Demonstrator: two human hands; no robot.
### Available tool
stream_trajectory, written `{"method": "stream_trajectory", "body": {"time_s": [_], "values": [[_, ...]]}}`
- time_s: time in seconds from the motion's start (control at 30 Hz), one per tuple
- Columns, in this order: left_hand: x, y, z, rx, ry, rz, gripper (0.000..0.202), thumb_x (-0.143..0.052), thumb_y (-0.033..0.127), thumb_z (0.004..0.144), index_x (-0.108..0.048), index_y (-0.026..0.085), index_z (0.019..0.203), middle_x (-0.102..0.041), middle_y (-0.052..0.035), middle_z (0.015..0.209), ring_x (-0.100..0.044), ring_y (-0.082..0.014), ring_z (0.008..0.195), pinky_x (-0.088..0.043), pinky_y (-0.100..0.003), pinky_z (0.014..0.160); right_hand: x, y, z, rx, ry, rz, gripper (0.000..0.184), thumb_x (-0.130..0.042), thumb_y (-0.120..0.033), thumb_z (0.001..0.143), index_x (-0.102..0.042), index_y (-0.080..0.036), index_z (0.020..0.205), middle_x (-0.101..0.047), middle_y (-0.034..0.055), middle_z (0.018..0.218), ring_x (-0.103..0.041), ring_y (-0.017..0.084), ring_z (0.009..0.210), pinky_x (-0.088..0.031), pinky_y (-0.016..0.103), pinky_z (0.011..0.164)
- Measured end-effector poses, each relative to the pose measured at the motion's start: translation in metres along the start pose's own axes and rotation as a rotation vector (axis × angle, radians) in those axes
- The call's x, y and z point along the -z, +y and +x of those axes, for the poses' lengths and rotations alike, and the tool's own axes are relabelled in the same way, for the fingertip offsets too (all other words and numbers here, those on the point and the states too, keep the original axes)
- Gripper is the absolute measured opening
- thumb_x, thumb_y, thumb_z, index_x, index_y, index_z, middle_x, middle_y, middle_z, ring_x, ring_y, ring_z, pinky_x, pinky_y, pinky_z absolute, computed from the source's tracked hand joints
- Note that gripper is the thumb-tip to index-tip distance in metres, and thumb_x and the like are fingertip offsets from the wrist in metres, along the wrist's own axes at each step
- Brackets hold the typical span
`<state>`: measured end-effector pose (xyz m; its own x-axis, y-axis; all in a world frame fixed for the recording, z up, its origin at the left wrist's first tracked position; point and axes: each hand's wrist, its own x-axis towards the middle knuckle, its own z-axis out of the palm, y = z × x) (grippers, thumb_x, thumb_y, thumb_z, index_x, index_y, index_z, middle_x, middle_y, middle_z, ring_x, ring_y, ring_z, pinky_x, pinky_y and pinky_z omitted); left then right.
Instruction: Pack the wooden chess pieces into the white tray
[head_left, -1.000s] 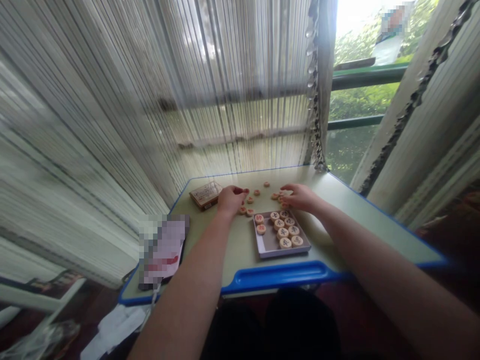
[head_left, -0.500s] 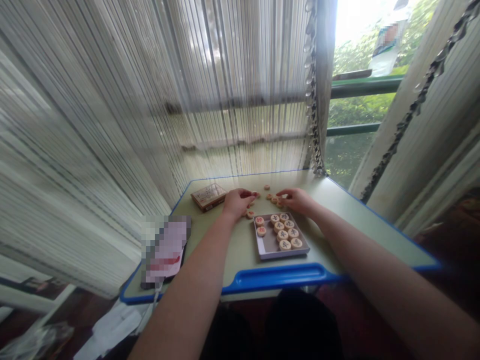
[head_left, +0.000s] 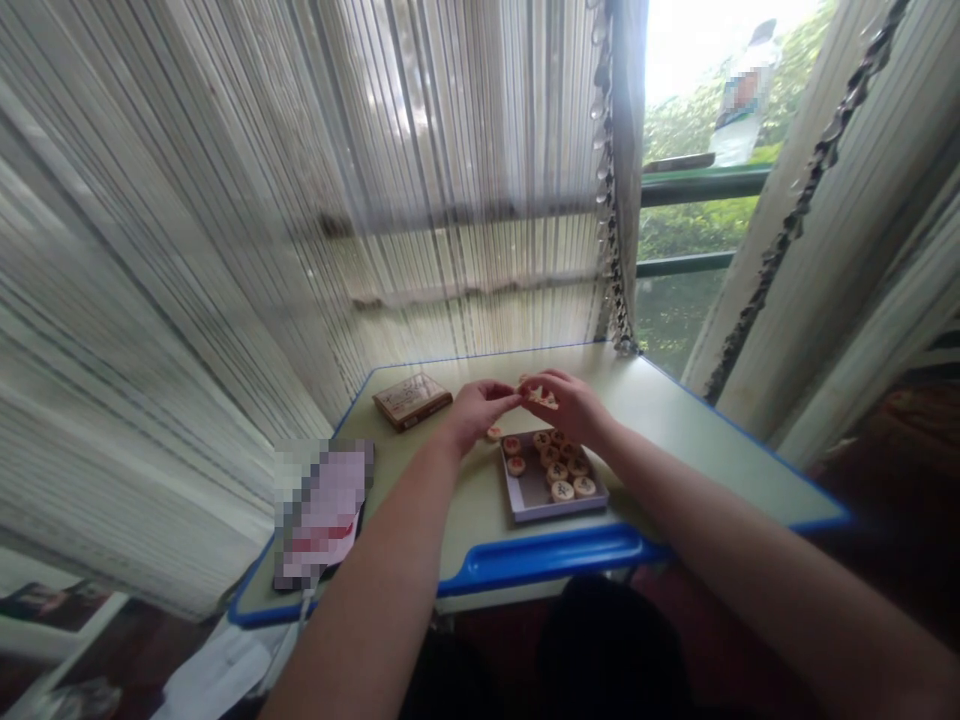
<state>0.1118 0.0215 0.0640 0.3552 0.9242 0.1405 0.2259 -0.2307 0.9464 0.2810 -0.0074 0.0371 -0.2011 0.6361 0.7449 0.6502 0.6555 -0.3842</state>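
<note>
My left hand (head_left: 484, 408) and my right hand (head_left: 568, 402) meet fingertip to fingertip behind a shallow open box (head_left: 529, 500). The left fingers are pinched together; what they hold, if anything, is hidden. Curled over a few round wooden Chinese chess pieces (head_left: 544, 398), the right hand partly covers them. One loose piece (head_left: 493, 433) lies on the table below the left hand. Inside the box, pieces with dark characters (head_left: 562, 491) stand in two columns at the right. Red-marked pieces (head_left: 516, 466) sit along its left side.
A printed brown box (head_left: 411, 402) lies at the table's back left. At the left edge is a phone-like device (head_left: 322, 520) with a cable. The pale tabletop (head_left: 720, 470) has a blue rim and a blue front trough (head_left: 555, 553). String curtains (head_left: 480, 150) hang behind.
My right hand has moved left over the loose pieces, and my left hand slightly right, so their fingertips now meet. The view has shifted a little.
</note>
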Motion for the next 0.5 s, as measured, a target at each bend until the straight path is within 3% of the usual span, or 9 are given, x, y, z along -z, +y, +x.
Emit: {"method": "stream_trajectory", "body": {"time_s": [0.33, 0.43, 0.5], "values": [[0.005, 0.007, -0.006, 0.031, -0.107, -0.013, 0.033, -0.073, 0.036, 0.058, -0.066, 0.012, 0.081, -0.057, 0.0002, 0.059, -0.045, -0.0062, 0.049, -0.032, -0.018, 0.043, 0.007, -0.011, 0.0, 0.018, -0.013, 0.039, 0.016, -0.06, -0.028, 0.078, -0.063, -0.02, 0.091, -0.059, 0.0043, 0.089, -0.056, 0.011, 0.071, -0.048, 0.025, 0.068], [0.009, 0.008, -0.006, 0.039, -0.138, 0.018, 0.035, -0.071, 0.037, 0.06, -0.067, 0.013, 0.084, -0.061, -0.0018, 0.063, -0.047, -0.0068, 0.05, -0.034, -0.02, 0.046, 0.007, -0.009, 0.001, 0.001, -0.019, 0.039, 0.014, -0.06, -0.028, 0.077, -0.063, -0.02, 0.089, -0.06, 0.0038, 0.087, -0.055, 0.011, 0.07, -0.047, 0.025, 0.067], [0.014, 0.008, -0.004, 0.045, -0.093, 0.077, 0.035, -0.068, 0.038, 0.063, -0.068, 0.013, 0.087, -0.065, -0.0045, 0.071, -0.05, -0.0081, 0.053, -0.036, -0.02, 0.047, 0.007, -0.007, 0.002, -0.019, -0.026, 0.036, 0.013, -0.061, -0.026, 0.074, -0.063, -0.019, 0.085, -0.059, 0.0031, 0.083, -0.052, 0.01, 0.066, -0.046, 0.024, 0.064]]}}
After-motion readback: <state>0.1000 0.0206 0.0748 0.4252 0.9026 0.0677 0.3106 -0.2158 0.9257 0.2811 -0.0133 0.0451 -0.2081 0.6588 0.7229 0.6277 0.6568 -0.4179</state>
